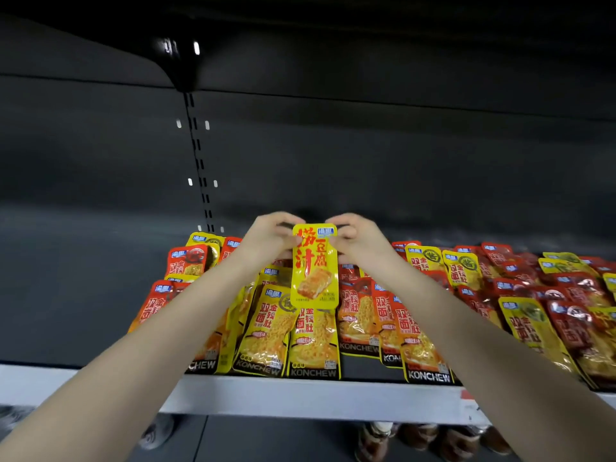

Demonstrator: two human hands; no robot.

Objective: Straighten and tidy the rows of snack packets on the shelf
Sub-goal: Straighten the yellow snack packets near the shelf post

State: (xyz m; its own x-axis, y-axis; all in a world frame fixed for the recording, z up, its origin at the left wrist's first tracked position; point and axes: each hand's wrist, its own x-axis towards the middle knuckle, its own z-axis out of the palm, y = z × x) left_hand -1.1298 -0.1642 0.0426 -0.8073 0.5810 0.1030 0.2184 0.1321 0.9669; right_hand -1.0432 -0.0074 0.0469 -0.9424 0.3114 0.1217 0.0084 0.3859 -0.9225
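Dark grey metal shelf board w/ pale grey front lip (300,396), dark back panel behind. Directly on it: flat plastic snack packets, yellow (263,331) and red (578,331), lying overlapped front-to-back in rough rows, tops toward back panel, approx. from mid-shelf to right edge of view. Front yellow packets marked KONCHEW (313,348) sit at the lip; one tilted, near-front packet (423,355) overhangs the lip slightly. Rows uneven, several packets skewed. Left part of board bare.
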